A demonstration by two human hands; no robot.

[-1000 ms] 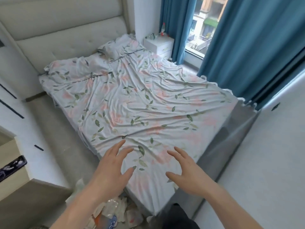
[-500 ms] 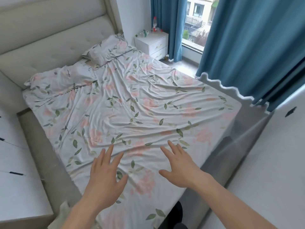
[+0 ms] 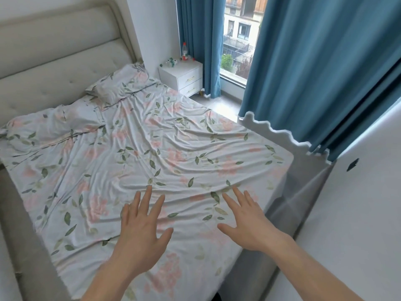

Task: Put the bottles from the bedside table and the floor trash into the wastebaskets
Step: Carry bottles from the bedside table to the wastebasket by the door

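A white bedside table (image 3: pixel 188 77) stands far off, past the bed's head, by the window. On its top a clear bottle with a red cap and label (image 3: pixel 184 51) stands upright, and a small bottle with a green label (image 3: pixel 170 62) lies beside it. My left hand (image 3: pixel 141 231) and my right hand (image 3: pixel 247 218) hover over the foot of the bed, fingers spread, holding nothing. No wastebasket or floor trash is in view.
A bed with a floral sheet (image 3: pixel 138 161) fills the middle, with a padded headboard (image 3: pixel 54 68) at the left. Blue curtains (image 3: pixel 314 68) hang along the window at the right. A narrow floor strip (image 3: pixel 219 105) runs between bed and window. White furniture (image 3: pixel 358 213) stands at the right.
The view has swung right and up: the floor trash and the cabinet at lower left have dropped out of sight, and the bedside table looks nearer. Both hands stay open over the bed.
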